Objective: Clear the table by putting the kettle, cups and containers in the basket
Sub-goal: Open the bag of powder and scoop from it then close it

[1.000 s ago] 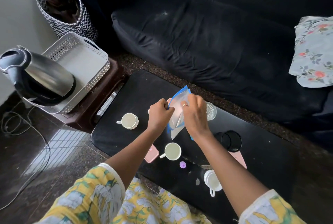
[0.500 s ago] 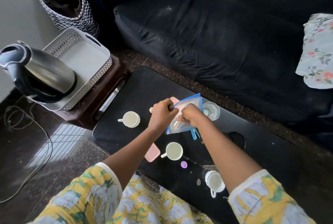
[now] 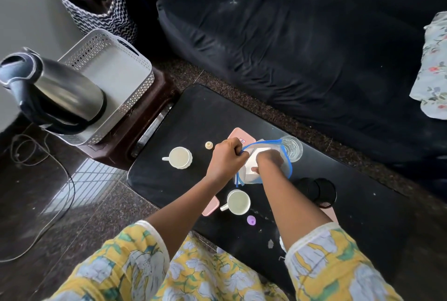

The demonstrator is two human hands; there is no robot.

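Note:
My left hand [image 3: 226,159] grips the rim of a clear zip bag with a blue seal [image 3: 286,170] over the black table [image 3: 200,112]. My right hand [image 3: 268,160] reaches inside the bag and holds a white packet [image 3: 251,164]. One white cup [image 3: 180,157] stands to the left, a second white cup [image 3: 238,202] nearer me. A third cup is mostly hidden under my right arm. The steel kettle [image 3: 65,95] sits in the white basket [image 3: 125,63] on a brown stool at the left.
A clear glass [image 3: 292,148] stands behind the bag. Pink lids [image 3: 238,135] [image 3: 211,206], a black container with its lid [image 3: 316,191], a small cream cap [image 3: 209,145] and a purple cap [image 3: 251,220] lie on the table. A black sofa [image 3: 290,46] runs behind, and a patterned hamper [image 3: 96,0] stands at top left.
The bag has come down from upright to lying open near the tabletop. My right hand went from its rim to inside it, onto the white packet.

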